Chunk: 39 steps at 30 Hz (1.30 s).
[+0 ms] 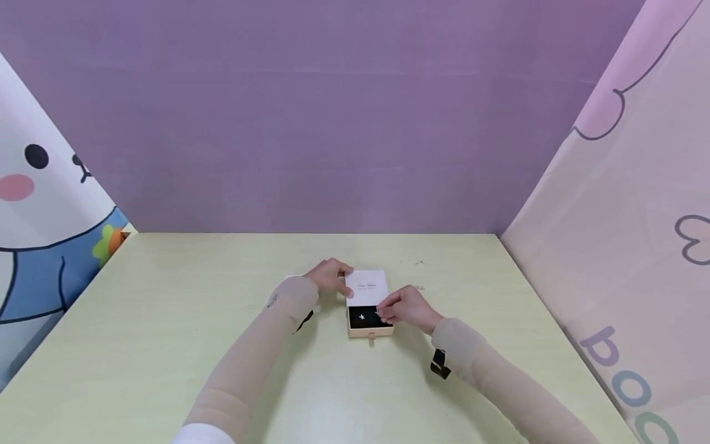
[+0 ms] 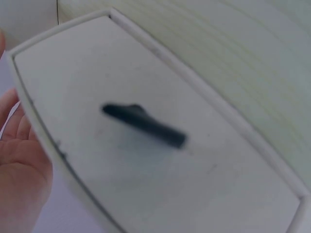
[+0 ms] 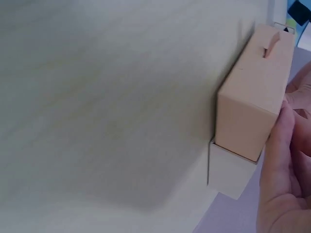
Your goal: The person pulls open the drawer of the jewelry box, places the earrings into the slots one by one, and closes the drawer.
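Observation:
A small jewelry box point(image 1: 367, 288) with a white printed sleeve lies on the table, its peach drawer point(image 3: 250, 104) pulled out toward me. Inside the drawer, a small star-shaped earring point(image 1: 362, 317) sits on the black insert. At the sleeve's left edge my left hand point(image 1: 330, 277) holds the box, thumb and forefinger spread along it. Over the drawer's right side, my right hand point(image 1: 409, 308) pinches a second small shiny earring point(image 1: 377, 312) against the insert, mostly hidden by the fingertips. From the right wrist, the fingers of that hand curl over the drawer's edge.
Tiny thin pieces of jewelry point(image 1: 418, 263) lie on the pale table point(image 1: 194, 345) behind my right hand. A shallow white tray-like thing point(image 2: 160, 184) with a dark strip in it fills the left wrist view. A purple backdrop point(image 1: 316, 123) rises behind the table.

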{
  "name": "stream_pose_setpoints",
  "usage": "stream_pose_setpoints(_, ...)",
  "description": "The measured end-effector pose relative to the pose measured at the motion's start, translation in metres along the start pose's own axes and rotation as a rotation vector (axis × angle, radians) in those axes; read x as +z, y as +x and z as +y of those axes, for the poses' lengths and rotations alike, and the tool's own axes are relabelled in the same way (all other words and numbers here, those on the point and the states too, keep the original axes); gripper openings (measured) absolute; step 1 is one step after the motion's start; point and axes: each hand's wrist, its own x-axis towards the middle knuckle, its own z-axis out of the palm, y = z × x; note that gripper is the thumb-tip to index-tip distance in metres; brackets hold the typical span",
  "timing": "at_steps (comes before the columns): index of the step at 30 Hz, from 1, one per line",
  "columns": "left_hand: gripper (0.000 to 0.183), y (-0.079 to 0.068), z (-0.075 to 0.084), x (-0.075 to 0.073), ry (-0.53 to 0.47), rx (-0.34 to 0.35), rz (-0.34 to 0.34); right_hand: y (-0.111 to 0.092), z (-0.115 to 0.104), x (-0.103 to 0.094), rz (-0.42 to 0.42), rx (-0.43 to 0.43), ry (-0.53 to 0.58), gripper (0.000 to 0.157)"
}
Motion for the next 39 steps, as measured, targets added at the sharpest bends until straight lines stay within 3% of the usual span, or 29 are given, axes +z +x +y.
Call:
stream_pose_setpoints(9,0.068,0.0,-0.001,0.0,-0.004,0.001,0.002,0.003,-0.007,0.006,-0.017,0.023,-0.099,0.007)
stream_pose_setpoints(17,0.069,-0.003,0.001,0.0,-0.004,0.006,-0.005,0.003,-0.008,0.009,0.017,0.009,-0.17,0.007)
stream_pose_setpoints(24,0.069,-0.005,0.003,-0.002,0.001,0.017,-0.005,0.005,-0.008,0.012,0.039,-0.008,-0.301,0.009)
stream_pose_setpoints(32,0.066,0.001,-0.002,0.0,0.018,0.037,0.0,0.004,-0.01,0.013,0.06,0.016,-0.308,0.01)
stream_pose_setpoints(39,0.066,-0.001,0.0,-0.001,0.013,0.026,0.003,0.007,-0.007,0.016,0.079,-0.032,-0.375,0.007)
